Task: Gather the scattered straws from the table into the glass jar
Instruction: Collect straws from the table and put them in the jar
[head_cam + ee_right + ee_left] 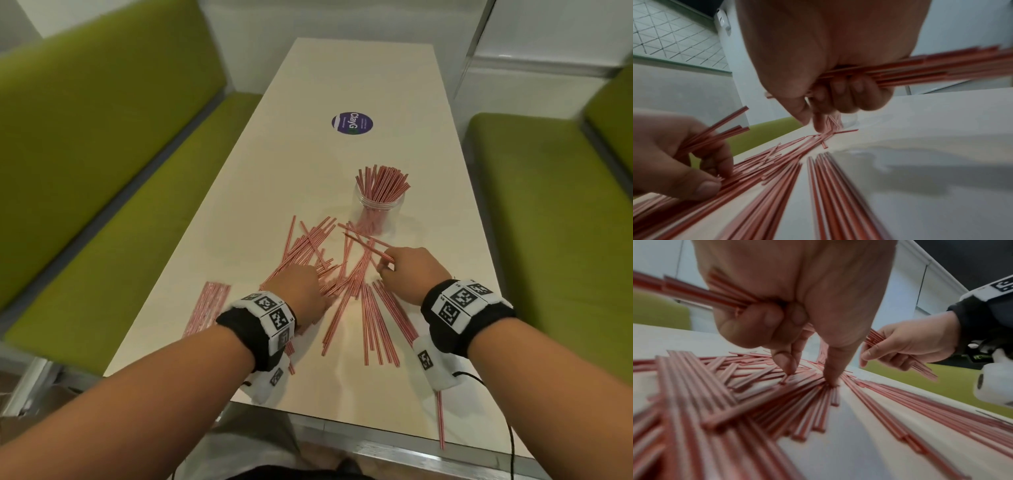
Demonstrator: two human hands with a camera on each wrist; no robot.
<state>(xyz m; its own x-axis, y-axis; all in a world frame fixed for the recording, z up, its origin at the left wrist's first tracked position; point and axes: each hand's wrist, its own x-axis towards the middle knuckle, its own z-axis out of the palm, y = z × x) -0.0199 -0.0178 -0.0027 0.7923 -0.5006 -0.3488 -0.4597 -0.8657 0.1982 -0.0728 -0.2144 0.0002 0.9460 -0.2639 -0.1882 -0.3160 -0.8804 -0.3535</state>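
Note:
Red-and-white striped straws (329, 270) lie scattered across the near half of the white table (308, 137). A clear glass jar (378, 204) behind them stands upright, holding several straws. My left hand (301, 291) grips a bundle of straws (694, 292) in its curled fingers, while its thumb and forefinger (831, 369) touch the pile. My right hand (411, 270) holds another bundle of straws (920, 69) in its palm, and its thumb and forefinger (819, 123) pinch at straws near the jar's base.
A flat pack of straws (207, 306) lies at the table's left edge. One straw (441, 421) overhangs the near edge on the right. A round purple sticker (352, 122) is on the far tabletop. Green benches (85, 164) flank the table on both sides.

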